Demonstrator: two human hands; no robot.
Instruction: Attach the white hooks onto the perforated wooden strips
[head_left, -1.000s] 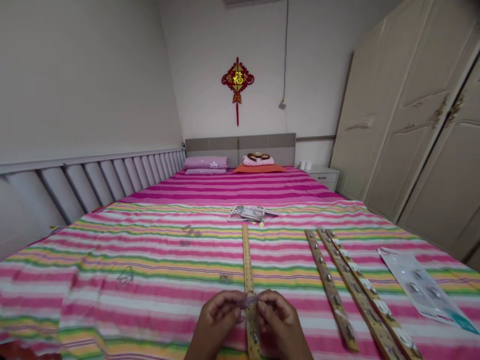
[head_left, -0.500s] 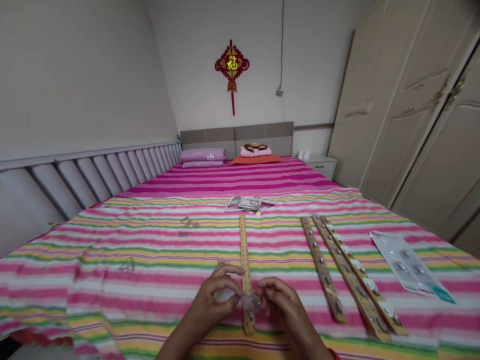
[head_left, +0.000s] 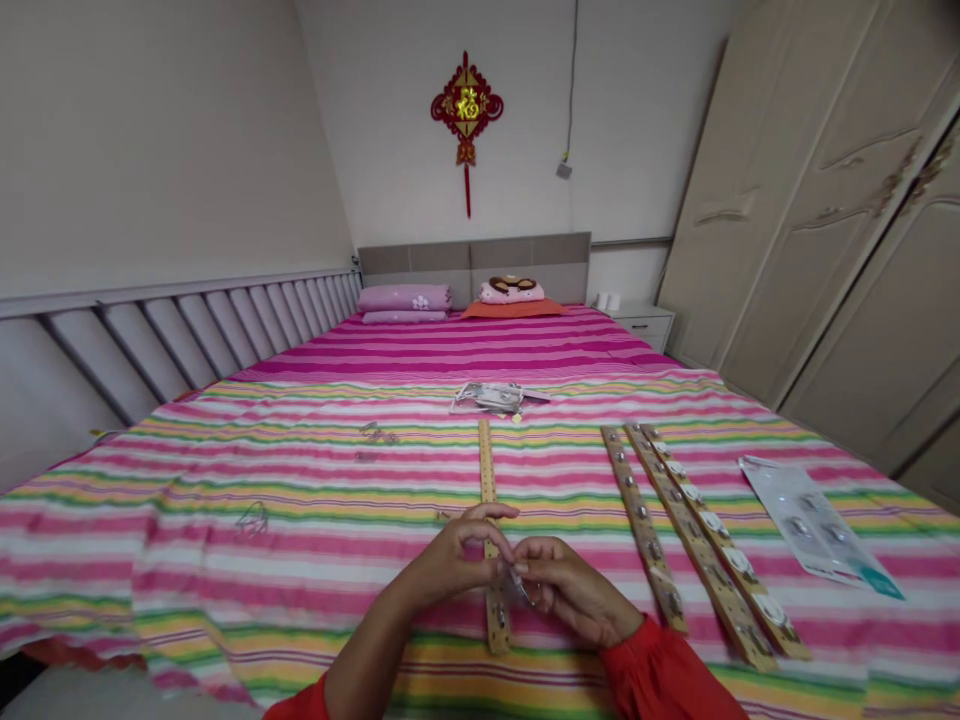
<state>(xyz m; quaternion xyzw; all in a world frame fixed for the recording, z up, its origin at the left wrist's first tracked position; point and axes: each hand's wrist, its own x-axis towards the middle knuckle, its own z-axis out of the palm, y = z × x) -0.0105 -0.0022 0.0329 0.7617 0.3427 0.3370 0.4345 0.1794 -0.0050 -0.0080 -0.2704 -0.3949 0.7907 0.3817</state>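
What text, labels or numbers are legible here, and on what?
"福": gold character on the red wall knot.
Clear packet at right: print too blurred to read.
Packets at mid-bed: too small to read.
Wooden strips: nothing readable.
Small clear piece pinched between left hand and right hand: nothing readable.

Head-worn view, forward-down along bed (head_left: 300,560), near left hand (head_left: 450,562) and right hand (head_left: 577,600)
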